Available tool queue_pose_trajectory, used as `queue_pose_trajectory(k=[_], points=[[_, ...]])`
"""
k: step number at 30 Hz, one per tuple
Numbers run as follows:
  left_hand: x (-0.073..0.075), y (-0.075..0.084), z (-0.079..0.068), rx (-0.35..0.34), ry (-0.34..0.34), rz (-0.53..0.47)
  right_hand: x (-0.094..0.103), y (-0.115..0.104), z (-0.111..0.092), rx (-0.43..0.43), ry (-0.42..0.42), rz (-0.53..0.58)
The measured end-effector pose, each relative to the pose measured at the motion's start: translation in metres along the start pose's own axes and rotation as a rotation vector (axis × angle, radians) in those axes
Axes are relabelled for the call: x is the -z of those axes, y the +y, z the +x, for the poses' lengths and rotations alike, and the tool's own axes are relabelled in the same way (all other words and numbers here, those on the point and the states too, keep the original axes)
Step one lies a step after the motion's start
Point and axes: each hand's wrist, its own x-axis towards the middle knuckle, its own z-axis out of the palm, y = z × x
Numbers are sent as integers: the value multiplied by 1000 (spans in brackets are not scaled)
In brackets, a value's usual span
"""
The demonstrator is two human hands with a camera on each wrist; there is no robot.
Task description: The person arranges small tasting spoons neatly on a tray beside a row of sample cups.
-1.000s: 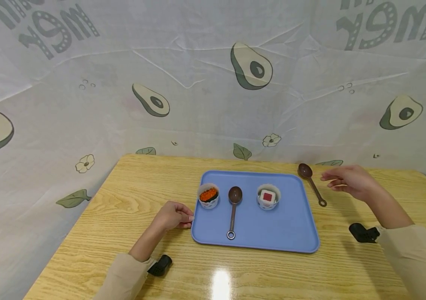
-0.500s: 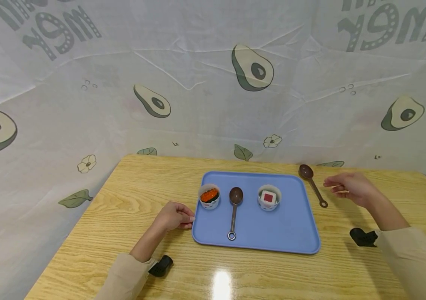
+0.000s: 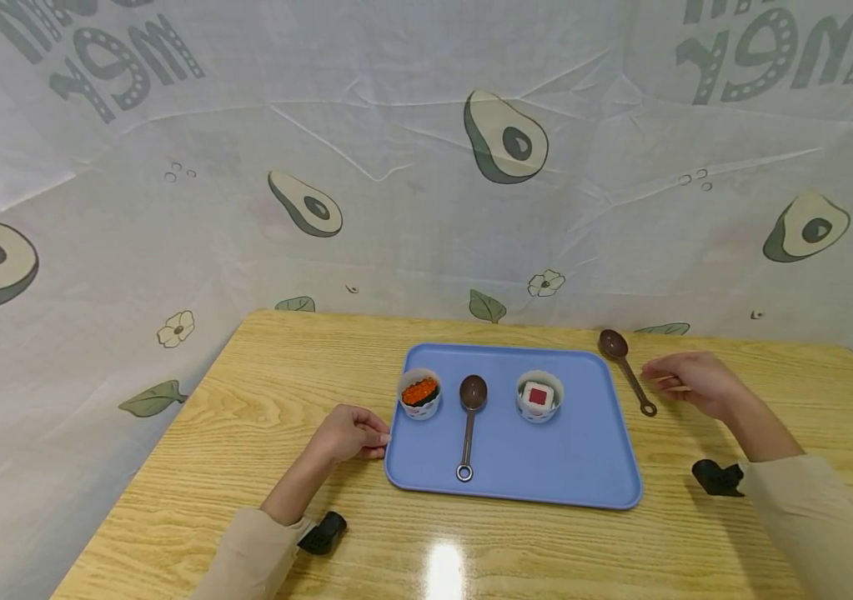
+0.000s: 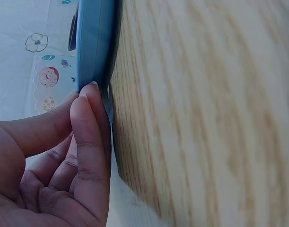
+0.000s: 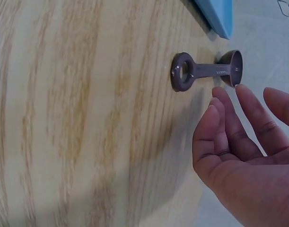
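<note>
A blue tray (image 3: pixel 584 458) lies on the table, and my left hand (image 3: pixel 351 432) pinches its left rim between thumb and fingers, as the left wrist view (image 4: pixel 64 165) also shows. To the right of the tray, a brown measuring spoon (image 3: pixel 632 387) rests on the wood, bowl toward the back. My right hand (image 3: pixel 696 383) hovers just right of that spoon, fingers loosely bent, holding nothing. In the right wrist view the fingertips (image 5: pixel 243 94) appear near the spoon's bowl (image 5: pixel 232 66); whether they touch cannot be told.
On the tray stand a paper cup (image 3: pixel 420 408) with orange roe sushi at the left and another cup (image 3: pixel 539 408) with a white and red sushi piece. A second brown spoon (image 3: pixel 469 425) lies between them. A printed cloth (image 3: pixel 411 208) hangs behind the table (image 3: pixel 306 358).
My right hand has lowered and now sits slightly closer to the loose spoon. The left hand keeps its hold on the tray, which has stayed in place.
</note>
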Motion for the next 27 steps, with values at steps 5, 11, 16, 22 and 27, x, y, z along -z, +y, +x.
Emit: queue_pose_trajectory(k=[5,11,16,22,27], points=[[0,0,0,-4,-5,0,-3,3,3,-9,14,-24],[-1,1,-1,-2,-2,9,-6,5,7,-13,31,-20],[-1,1,-1,0,-1,2,-10,5,9,-10,50,-41],[0,1,-1,1,2,6,-14,3,9,-11,42,-49],[0,1,-1,4,-1,7,-14,3,9,-7,32,-56]])
